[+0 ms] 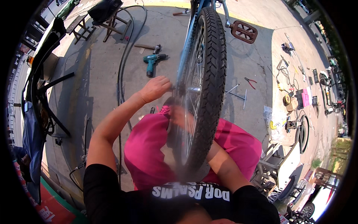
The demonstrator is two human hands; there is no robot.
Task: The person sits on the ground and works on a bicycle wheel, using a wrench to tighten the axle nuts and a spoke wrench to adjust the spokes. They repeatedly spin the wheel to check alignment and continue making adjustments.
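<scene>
Between my knees stands a bicycle wheel with a black knobbly tire point(216, 52), fixed in a blue bicycle frame point(185, 52). My left hand point(156, 89) is closed beside the left end of the wheel's hub point(193, 90); its fingertips are at the axle, and whatever they grip is hidden. My right arm passes under the tire to the wheel's left side. There my right hand point(182, 117) shows blurred, partly behind the spokes, so its fingers cannot be read. The lower part of the wheel is smeared by motion.
A teal cordless drill point(150, 63) and a hammer point(151, 47) lie on the concrete ahead-left, near a long black hose point(121, 71). Red-handled pliers point(250, 83) and a metal T-shaped wrench point(238, 95) lie right. A brown pedal point(244, 31) juts out above. Tools lie scattered farther right.
</scene>
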